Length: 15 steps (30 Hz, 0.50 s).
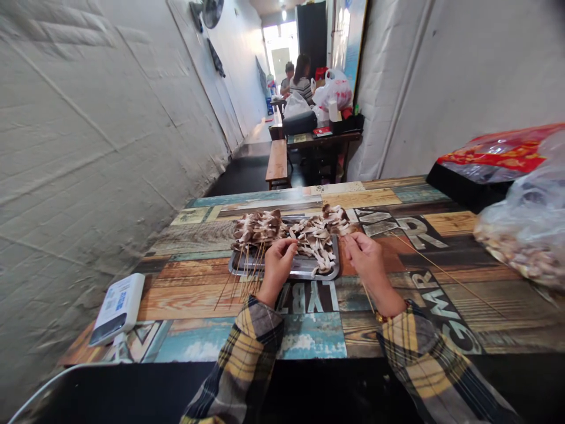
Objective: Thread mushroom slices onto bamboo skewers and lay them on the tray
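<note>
A metal tray (304, 272) on the patterned table holds skewered mushroom pieces (258, 228) on the left and a heap of mushroom pieces (318, 235) on the right. My left hand (277, 266) hovers over the tray's middle, its fingers pinched on a mushroom piece. My right hand (369, 259) is closed by the tray's right end, gripping a thin bamboo skewer (367, 295) that runs back under the wrist. Both sleeves are yellow plaid.
A loose skewer (445, 273) lies to the right. A plastic bag of mushrooms (525, 235) and a red bag (498, 154) sit far right. A white device (118, 307) stands at the left edge. Two people sit at a distant table (296, 81).
</note>
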Available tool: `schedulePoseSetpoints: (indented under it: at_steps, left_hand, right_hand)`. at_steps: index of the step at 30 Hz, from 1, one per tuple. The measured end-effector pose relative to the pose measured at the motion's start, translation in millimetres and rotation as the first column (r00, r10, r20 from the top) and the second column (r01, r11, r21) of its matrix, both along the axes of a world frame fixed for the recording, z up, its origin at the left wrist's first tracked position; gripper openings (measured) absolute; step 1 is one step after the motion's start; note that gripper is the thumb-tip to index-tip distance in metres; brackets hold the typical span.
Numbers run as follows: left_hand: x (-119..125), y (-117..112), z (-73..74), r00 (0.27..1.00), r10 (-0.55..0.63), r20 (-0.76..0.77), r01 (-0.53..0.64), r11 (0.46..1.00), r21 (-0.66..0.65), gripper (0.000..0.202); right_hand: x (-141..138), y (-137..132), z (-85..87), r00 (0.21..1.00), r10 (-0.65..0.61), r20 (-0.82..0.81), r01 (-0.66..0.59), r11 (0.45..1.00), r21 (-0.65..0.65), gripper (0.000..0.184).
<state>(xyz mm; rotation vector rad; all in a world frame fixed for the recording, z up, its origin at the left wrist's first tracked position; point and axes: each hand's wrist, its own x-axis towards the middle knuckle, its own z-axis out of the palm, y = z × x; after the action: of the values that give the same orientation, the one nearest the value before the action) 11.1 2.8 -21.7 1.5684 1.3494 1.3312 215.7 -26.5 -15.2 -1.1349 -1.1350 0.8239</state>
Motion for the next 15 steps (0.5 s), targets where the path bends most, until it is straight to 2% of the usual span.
schedulePoseSetpoints:
  at_steps: [3,7,11,15]
  left_hand:
    - [4.4,3.0,-2.9,0.954,0.020,-0.299,0.026,0.989,0.147,0.015]
    - [16.8,3.3,-2.7,0.807,0.080,-0.585,0.038,0.982,0.186,0.018]
    - [27.8,1.5,-2.3,0.687,0.150,-0.711,-0.009,0.980,0.198,0.020]
    - [34.6,3.5,-4.4,0.678,0.146,-0.720,-0.013,0.982,0.187,0.023]
  right_hand:
    - [-1.6,1.8,-3.6,1.000,-0.003,0.021,0.003,1.000,0.018,0.028]
    - [-2.0,5.5,-11.7,0.997,0.007,0.078,-0.011,0.999,0.048,0.029]
    - [-2.1,8.1,-17.6,0.993,0.016,0.119,-0.022,0.998,0.054,0.030]
    - [-2.2,9.1,-19.4,0.988,0.015,0.157,-0.023,0.999,0.049,0.031]
